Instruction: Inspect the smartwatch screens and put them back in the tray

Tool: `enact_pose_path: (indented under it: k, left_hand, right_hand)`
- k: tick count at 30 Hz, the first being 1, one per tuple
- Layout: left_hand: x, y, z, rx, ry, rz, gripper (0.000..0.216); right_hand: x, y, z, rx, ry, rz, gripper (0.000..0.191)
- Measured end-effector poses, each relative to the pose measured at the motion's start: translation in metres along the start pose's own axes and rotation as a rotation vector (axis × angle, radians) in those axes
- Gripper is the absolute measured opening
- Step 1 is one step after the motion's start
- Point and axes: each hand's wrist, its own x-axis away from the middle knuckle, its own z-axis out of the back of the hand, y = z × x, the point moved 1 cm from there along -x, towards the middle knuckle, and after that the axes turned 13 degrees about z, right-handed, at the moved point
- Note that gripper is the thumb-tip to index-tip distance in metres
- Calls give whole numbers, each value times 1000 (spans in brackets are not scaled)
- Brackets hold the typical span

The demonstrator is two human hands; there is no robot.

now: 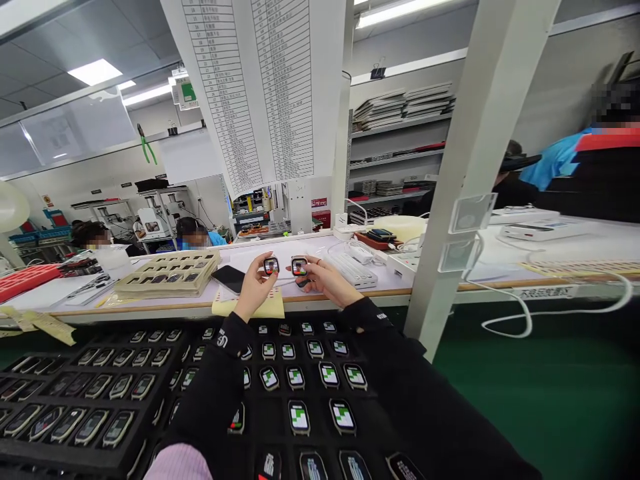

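My left hand (255,288) is raised over the shelf edge with its fingers closed on a small smartwatch body (271,266) whose screen is lit. My right hand (324,279) pinches a second smartwatch body (299,267), also lit, right beside the first. Both arms wear black sleeves. Below them a black foam tray (280,427) holds several watch bodies with green-and-white screens. A second black tray (75,407) at the left holds several watch bodies with dark screens.
A beige tray (167,275) of watch bodies and a dark phone (229,278) lie on the white shelf. A white post (463,180) rises at the right, with white cables and a power strip (356,269) nearby. Other people sit beyond the shelf. Green mat (540,393) at right.
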Motion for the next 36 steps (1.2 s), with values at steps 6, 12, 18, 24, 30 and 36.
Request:
enact_pose_path:
  k: [6, 12, 18, 24, 30, 36]
  left_hand:
    - [3, 2, -1, -4, -4, -5, 53]
    - [10, 8, -2, -33, -17, 3, 52]
    - [22, 15, 0, -77, -24, 13, 53]
    - [36, 17, 1, -85, -14, 14, 52]
    - [44, 18, 3, -85, -6, 11, 51]
    - [49, 26, 6, -79, -5, -13, 50]
  right_hand:
    - [6, -2, 5, -11, -38, 4, 41]
    - [13, -8, 8, -24, -63, 1, 47]
    - [22, -14, 9, -32, -109, 4, 50]
    - [28, -17, 8, -35, -172, 5, 50]
    - [32, -18, 6, -34, -200, 24, 50]
    - [36, -22, 3, -29, -211, 34, 54]
